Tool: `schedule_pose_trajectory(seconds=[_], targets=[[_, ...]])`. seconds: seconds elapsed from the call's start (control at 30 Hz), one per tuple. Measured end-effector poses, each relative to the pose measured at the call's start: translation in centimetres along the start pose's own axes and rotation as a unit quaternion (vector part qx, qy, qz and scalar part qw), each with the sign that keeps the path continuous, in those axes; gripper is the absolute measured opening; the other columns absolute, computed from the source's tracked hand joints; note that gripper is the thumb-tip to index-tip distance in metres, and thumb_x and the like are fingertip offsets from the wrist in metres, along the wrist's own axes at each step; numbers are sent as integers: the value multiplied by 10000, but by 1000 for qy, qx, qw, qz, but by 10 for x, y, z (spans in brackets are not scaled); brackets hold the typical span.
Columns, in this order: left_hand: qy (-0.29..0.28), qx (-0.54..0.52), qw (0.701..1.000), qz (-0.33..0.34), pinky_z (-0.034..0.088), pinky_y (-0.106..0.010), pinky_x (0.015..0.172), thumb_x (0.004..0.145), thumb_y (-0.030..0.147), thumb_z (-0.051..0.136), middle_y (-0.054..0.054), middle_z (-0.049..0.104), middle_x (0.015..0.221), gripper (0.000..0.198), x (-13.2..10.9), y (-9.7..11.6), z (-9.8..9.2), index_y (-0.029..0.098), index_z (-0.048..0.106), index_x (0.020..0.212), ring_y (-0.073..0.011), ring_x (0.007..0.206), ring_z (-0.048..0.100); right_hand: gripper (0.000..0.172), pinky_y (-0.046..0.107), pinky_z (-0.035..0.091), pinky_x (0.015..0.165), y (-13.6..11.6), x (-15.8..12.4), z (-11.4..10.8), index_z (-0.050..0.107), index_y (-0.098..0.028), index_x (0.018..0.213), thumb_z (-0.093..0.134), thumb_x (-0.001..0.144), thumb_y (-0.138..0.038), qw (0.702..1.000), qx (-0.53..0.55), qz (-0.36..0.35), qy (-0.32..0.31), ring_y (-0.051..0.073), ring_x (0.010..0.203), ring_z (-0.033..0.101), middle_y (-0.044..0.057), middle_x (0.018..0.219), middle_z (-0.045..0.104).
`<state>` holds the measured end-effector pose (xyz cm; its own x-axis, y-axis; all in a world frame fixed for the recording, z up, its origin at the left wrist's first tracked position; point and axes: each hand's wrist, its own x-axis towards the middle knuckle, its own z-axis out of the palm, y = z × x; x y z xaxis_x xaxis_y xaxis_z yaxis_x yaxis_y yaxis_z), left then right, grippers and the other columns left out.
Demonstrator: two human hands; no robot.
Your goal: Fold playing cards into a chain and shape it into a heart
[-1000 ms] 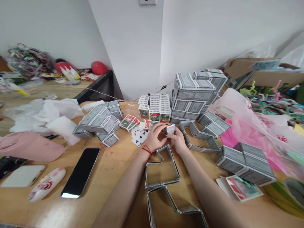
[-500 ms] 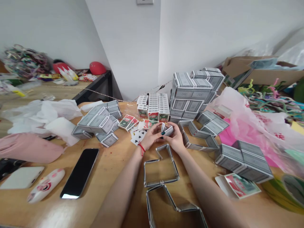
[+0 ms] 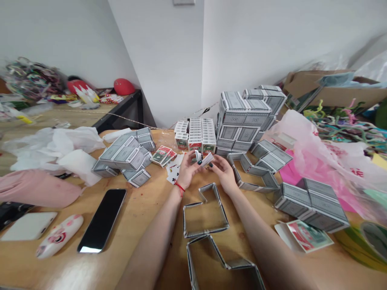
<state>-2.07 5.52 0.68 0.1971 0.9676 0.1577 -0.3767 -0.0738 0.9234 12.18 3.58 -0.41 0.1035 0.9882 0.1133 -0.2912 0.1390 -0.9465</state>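
My left hand [image 3: 188, 169] and my right hand [image 3: 223, 172] meet above the wooden table [image 3: 145, 217], just in front of the boxed card packs [image 3: 196, 136]. Both are closed on a small deck of playing cards [image 3: 204, 159], grey-backed, held tilted between the fingertips. A red string circles my left wrist. Loose cards, one a club card [image 3: 174, 174], lie under my left hand. A folded strip of grey cards [image 3: 205, 210] stands on edge just below my hands, with another zigzag strip [image 3: 223, 264] nearer me.
Grey card blocks stand stacked at the back [image 3: 242, 117], left [image 3: 127, 153] and right [image 3: 314, 203]. A black phone [image 3: 102, 219], a white power bank [image 3: 27, 225] and a pink-white case [image 3: 59, 234] lie left. Pink plastic bags [image 3: 326, 161] crowd the right; white bags [image 3: 54, 145] lie left.
Both hands moved slightly away from me toward the boxed packs, and the deck between them has tilted and lifted, with the fingers shifting their hold on it.
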Motion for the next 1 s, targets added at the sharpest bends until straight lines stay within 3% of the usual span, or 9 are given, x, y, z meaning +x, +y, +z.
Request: schedule_pose_trajectory(seconds=[0.1, 0.33, 0.6, 0.83, 1.0], targets=[[6, 94, 994, 61, 497, -323, 736, 634, 241, 666, -88, 442, 1178, 551, -2, -3, 3, 222, 407, 1119, -183, 931, 538, 438, 356, 466, 777, -3, -1, -1, 517, -215, 1062, 631, 658, -340, 999, 34, 29, 2, 205, 951, 544, 60, 1022, 589], [-92, 289, 936, 180, 412, -411, 900, 662, 222, 637, -123, 400, 1255, 497, -7, -5, 11, 199, 448, 1121, -247, 1116, 437, 425, 331, 412, 851, -10, -3, -3, 541, -234, 1066, 641, 657, -291, 998, 61, 32, -12, 189, 1002, 519, 42, 1109, 569], [-114, 328, 918, 193, 443, -387, 867, 686, 216, 609, -109, 412, 1248, 425, -8, -3, 10, 208, 475, 1089, -234, 1156, 401, 446, 315, 429, 786, -14, -4, -5, 558, -240, 1038, 670, 609, -282, 991, 106, 66, -56, 196, 950, 535, 37, 1099, 571], [-107, 362, 901, 215, 370, -424, 942, 712, 229, 582, -92, 473, 1195, 325, -8, 2, 11, 209, 528, 1032, -223, 1129, 430, 470, 325, 450, 733, -15, -6, -6, 522, -267, 1058, 650, 610, -325, 992, 81, 52, -86, 202, 919, 546, 31, 1149, 525], [-106, 330, 921, 180, 414, -405, 902, 717, 242, 573, -102, 458, 1216, 460, -9, 0, 13, 208, 442, 1156, -222, 1096, 461, 496, 324, 457, 706, -18, -6, -4, 500, -274, 1103, 614, 624, -337, 992, 60, 71, -89, 223, 963, 524, 32, 1189, 503]])
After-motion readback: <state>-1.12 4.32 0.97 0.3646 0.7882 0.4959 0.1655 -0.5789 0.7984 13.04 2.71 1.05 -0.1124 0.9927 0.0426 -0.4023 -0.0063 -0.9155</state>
